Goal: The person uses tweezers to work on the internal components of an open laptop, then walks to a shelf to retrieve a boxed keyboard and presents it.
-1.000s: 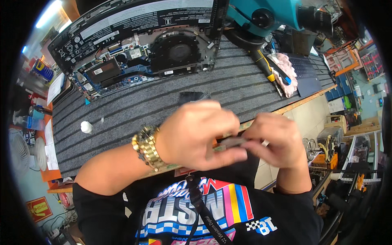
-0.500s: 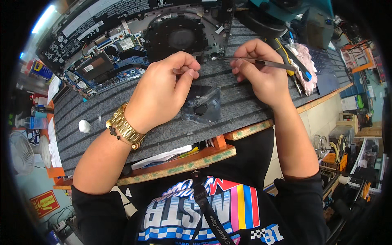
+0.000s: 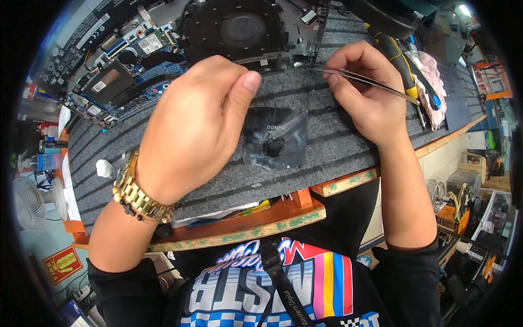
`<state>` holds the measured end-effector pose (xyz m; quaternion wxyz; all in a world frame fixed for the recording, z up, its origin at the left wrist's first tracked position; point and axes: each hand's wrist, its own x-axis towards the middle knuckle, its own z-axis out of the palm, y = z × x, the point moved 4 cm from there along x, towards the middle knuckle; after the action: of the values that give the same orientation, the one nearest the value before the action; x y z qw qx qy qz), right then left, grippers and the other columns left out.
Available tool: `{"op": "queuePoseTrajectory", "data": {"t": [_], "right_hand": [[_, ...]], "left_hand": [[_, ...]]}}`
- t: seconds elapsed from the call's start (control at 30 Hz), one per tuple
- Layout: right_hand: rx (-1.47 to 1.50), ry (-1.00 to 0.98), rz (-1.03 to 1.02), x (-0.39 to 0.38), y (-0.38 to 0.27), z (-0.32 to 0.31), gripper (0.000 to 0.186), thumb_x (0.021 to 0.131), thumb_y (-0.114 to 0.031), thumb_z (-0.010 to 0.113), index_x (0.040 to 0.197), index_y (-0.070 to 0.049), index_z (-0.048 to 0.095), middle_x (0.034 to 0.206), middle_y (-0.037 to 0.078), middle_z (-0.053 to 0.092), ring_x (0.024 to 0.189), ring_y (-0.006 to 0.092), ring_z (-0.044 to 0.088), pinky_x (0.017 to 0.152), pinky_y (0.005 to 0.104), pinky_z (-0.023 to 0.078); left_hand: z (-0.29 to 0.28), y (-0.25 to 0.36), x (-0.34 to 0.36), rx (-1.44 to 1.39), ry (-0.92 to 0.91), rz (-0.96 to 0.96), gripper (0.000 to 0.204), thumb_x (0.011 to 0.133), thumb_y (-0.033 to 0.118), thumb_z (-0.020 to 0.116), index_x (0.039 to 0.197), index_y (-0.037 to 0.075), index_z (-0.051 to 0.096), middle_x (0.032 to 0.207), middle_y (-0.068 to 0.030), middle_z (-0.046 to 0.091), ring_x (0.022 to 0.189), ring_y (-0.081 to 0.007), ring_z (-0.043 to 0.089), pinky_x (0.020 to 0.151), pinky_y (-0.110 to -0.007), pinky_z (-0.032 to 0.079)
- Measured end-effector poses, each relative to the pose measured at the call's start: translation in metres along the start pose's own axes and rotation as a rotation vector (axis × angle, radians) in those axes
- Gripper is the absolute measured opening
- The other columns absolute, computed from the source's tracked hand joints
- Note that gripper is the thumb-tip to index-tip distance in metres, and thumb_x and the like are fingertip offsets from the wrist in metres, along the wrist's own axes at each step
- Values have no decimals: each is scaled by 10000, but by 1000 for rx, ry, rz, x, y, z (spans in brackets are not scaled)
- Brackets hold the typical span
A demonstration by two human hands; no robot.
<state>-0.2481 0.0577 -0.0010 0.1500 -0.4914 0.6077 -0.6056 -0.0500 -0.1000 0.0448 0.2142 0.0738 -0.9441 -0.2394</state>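
Note:
My right hand (image 3: 370,90) pinches a pair of slim metal tweezers (image 3: 381,85), tips pointing left. A small white bit (image 3: 298,64) shows by those tips, at the near edge of an opened laptop chassis (image 3: 318,32); I cannot tell whether they grip it. My left hand (image 3: 190,122) is closed over the mat, thumb against curled fingers; anything inside is hidden. Behind it lie the laptop's round black fan (image 3: 239,30) and blue circuit board (image 3: 155,71). Between my hands, a dark flat packet (image 3: 283,131) with a black shape on it rests on the grey ribbed mat (image 3: 218,188).
A white cotton-like ball (image 3: 104,168) sits on the mat's left. At right are a yellow-and-black handled tool (image 3: 400,65), a blue-tipped tool (image 3: 433,98) and a crumpled pink cloth (image 3: 436,117). The wooden table edge (image 3: 256,224) and an open shelf lie nearest me.
My left hand has drawn left and looks larger, its back turned more toward view. My right hand and the tweezers have shifted slightly right. The whole view has shifted a little.

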Motion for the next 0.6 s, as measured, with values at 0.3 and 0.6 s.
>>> {"op": "queuePoseTrajectory", "data": {"t": [0.3,0.6], "right_hand": [[-183,-77,-71,-2,-7,1,126,988,28,689,1113,37,683,1067,57,716,955,110,673,873,268,541],[-173,43,-66,-3,-4,3,120,899,27,759,996,11,691,916,15,743,829,57,675,747,235,549]], "left_hand": [[-10,-2,-6,141,-20,-25,316,1162,188,541,1039,-59,695,884,-172,654,799,-307,638,755,-386,508],[-5,-14,-16,-27,-106,-258,52,1055,17,674,1086,-5,638,915,-49,642,818,-98,594,746,-263,496]]}}
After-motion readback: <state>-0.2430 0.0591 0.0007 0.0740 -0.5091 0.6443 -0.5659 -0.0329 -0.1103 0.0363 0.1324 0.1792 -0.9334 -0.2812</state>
